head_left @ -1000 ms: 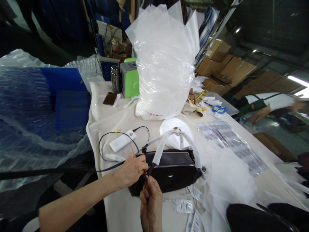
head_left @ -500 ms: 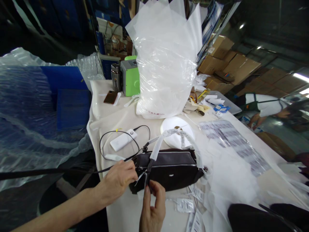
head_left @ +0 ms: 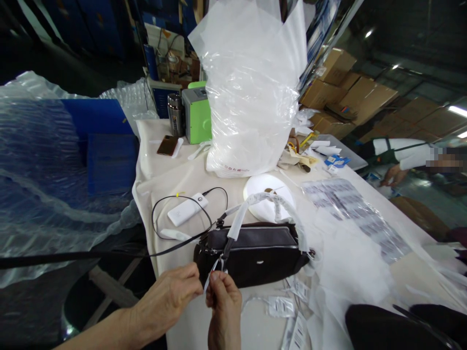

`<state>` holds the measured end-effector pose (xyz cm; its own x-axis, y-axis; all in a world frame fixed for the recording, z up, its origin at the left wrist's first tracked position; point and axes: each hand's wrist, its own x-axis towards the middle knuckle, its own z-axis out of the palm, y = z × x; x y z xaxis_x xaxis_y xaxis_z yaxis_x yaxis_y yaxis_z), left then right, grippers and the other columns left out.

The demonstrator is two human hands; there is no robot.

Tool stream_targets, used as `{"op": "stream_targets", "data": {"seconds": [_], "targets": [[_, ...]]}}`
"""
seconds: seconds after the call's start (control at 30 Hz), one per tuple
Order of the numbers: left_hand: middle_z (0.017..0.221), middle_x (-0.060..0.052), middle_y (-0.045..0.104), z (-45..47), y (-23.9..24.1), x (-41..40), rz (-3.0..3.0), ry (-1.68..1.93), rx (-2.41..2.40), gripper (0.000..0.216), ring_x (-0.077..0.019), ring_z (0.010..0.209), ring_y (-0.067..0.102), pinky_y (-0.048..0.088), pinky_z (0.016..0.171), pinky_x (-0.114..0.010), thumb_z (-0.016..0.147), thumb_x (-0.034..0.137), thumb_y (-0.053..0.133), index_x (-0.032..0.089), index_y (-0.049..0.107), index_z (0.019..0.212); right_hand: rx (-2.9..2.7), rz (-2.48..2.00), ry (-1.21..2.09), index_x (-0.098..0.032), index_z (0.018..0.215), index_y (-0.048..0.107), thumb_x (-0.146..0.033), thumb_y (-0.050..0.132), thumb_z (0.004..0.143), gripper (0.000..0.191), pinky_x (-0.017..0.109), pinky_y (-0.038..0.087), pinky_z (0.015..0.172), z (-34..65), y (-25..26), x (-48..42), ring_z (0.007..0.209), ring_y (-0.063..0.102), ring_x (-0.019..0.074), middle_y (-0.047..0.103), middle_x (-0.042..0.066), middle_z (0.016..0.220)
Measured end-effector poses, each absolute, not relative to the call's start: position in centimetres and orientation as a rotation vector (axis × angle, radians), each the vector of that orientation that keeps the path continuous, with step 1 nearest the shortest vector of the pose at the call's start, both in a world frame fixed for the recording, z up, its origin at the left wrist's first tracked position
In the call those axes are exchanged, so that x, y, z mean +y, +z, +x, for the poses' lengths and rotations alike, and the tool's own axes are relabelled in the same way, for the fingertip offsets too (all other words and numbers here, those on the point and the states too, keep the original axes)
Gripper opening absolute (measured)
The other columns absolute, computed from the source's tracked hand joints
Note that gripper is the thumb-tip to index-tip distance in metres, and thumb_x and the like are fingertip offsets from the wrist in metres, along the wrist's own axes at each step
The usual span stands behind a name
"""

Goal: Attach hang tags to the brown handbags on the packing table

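Head view: kinda busy worktable (head_left: 148,170) with a pale cover, running from the middle of the frame down to the bottom edge.
Bag: dark brown handbag (head_left: 248,270), just below the centre of the frame, lying on the table with its handles (head_left: 239,221) arching up in white wrapping. Tiny silvery mark on its front.
Right hand: right hand (head_left: 224,311), bottom centre, has thumb and fingers pinched on a thin white strip (head_left: 207,283) that hangs by the metal ring at the bag's left end.
Left hand: left hand (head_left: 171,294) is just left of that, fingers curled in, tips right next to the strip. Can't tell if they've got hold of it, tbh.
Behind the bag: flat white roll (head_left: 255,187), partly behind the handles, plus a white power-bank-looking thing (head_left: 182,212) left of it.
Upper middle: big bundle of white sheets (head_left: 251,107) in clear plastic. Green and grey box (head_left: 199,121) just left of it, then a metal tumbler (head_left: 175,115), with a phone (head_left: 168,145) lying in front.
Right of the bag: filmy white sheets (head_left: 350,262), a plastic-covered sheet of printed labels (head_left: 346,201) above them, and barcode tags (head_left: 282,307) lower down.
Background: cardboard boxes (head_left: 368,99) piled upper right, another person (head_left: 408,150) leaning in at the right edge.
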<state>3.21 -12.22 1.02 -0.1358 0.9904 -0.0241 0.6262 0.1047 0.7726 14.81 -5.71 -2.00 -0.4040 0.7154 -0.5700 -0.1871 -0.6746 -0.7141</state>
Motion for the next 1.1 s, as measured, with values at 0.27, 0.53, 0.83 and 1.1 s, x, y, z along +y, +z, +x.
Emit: {"op": "stream_targets", "data": {"seconds": [0.27,0.53,0.83,1.1], "targets": [[0.050,0.002,0.049,3.3,1.8,-9.7,0.427,0.897,1.645,0.029,-0.0135,0.046,0.044,0.031,0.043,-0.023,0.063,0.038,0.049,0.014,0.058,0.076,-0.789,-1.264,2.106,-0.014,0.062,0.056,-0.040,0.072,0.061,0.030,0.020,0.020,0.046,15.3,-2.1,-5.7,0.045,0.032,0.0051,0.046,-0.006,0.047],[0.039,0.006,0.038,4.9,0.9,-8.5,0.187,1.130,1.593,0.028,-0.0085,0.042,0.030,0.021,0.047,-0.025,0.049,0.042,0.058,0.016,0.052,0.054,-0.981,-1.325,1.993,-0.016,0.065,0.056,-0.045,0.064,0.067,0.030,0.023,0.024,0.047,16.0,-2.7,-5.8,0.048,0.036,0.0084,0.047,-0.005,0.051],[0.075,-0.001,0.057,3.9,2.5,-10.0,0.281,1.456,1.322,0.015,-0.0166,0.075,0.048,0.032,0.070,-0.028,0.055,0.025,0.068,0.015,0.057,0.055,-1.606,-1.417,1.197,-0.019,0.090,0.058,-0.032,0.067,0.065,0.030,0.034,0.038,0.078,17.7,-4.9,-5.0,0.087,0.050,0.0229,0.057,0.006,0.089],[0.056,0.002,0.055,2.6,2.8,-9.9,0.343,1.436,1.259,0.018,-0.0095,0.055,0.040,0.029,0.055,-0.024,0.057,0.029,0.072,0.015,0.062,0.060,-1.430,-1.344,1.734,-0.019,0.059,0.052,-0.034,0.069,0.062,0.023,0.025,0.032,0.055,18.4,-3.6,-4.2,0.056,0.043,0.0129,0.050,-0.004,0.056]]}}
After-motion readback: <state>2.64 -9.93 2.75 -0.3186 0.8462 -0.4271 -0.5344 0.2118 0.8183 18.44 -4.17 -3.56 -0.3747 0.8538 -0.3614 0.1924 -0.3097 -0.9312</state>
